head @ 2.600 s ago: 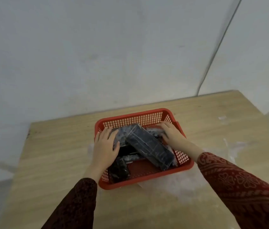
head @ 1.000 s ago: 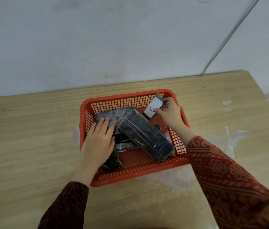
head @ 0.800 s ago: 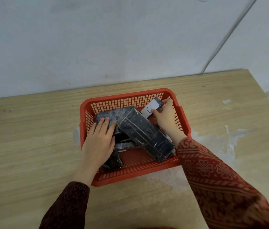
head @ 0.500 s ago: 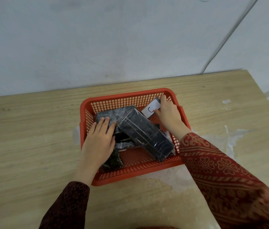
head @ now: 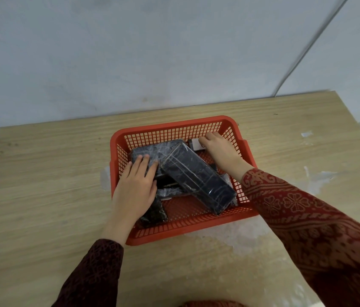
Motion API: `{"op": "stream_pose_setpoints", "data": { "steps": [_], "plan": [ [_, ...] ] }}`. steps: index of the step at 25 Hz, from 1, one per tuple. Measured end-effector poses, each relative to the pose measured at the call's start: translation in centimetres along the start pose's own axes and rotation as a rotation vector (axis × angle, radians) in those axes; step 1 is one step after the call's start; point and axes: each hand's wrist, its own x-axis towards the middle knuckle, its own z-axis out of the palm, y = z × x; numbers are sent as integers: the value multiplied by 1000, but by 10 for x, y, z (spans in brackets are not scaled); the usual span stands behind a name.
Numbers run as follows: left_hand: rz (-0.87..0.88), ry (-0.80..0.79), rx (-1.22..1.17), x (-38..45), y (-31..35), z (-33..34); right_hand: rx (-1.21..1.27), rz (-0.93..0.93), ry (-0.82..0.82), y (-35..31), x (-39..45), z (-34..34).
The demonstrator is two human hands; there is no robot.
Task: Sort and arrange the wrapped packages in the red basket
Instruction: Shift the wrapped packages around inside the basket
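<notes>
A red mesh basket [head: 174, 127] stands on the wooden table and holds several dark plastic-wrapped packages. A long black package [head: 199, 178] lies diagonally on top. My left hand [head: 136, 189] rests flat, fingers apart, on a dark package [head: 150, 151] at the basket's left side. My right hand [head: 219, 149] is in the far right corner, its fingers closed on a small package with a white label [head: 195, 144], held low against the basket's contents. A smaller dark package [head: 154, 214] lies near the front left corner.
The wooden table [head: 42, 185] meets a grey wall at its far edge. Whitish patches [head: 316, 180] mark the tabletop right of and in front of the basket. A thin cable [head: 303, 49] runs down the wall at the right.
My right hand lifted the small white-labelled package at the basket's far right corner, then lowered it back down among the packages. The left hand stayed flat on the left package.
</notes>
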Motion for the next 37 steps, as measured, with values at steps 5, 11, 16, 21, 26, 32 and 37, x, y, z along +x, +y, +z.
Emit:
{"op": "stream_pose_setpoints", "data": {
  "steps": [5,11,16,21,26,32,37],
  "plan": [
    [-3,-9,-2,0,2,-3,240,-102,74,15,-21,-3],
    [2,-13,12,-1,2,-5,148,-183,-190,9,-37,0],
    [-2,-10,9,-1,2,-6,163,-125,-296,14,-25,-19],
    [-1,-16,-4,-1,3,-4,280,-51,-211,35,-16,-43],
    [-2,-19,-5,-1,2,-5,287,-30,-256,38,-6,-45],
    [-1,-22,-7,-1,1,-4,-161,-138,-226,23,-8,-18],
    [-1,-6,-7,-1,1,-1,-129,-70,-117,20,-17,-7]
  ]
}}
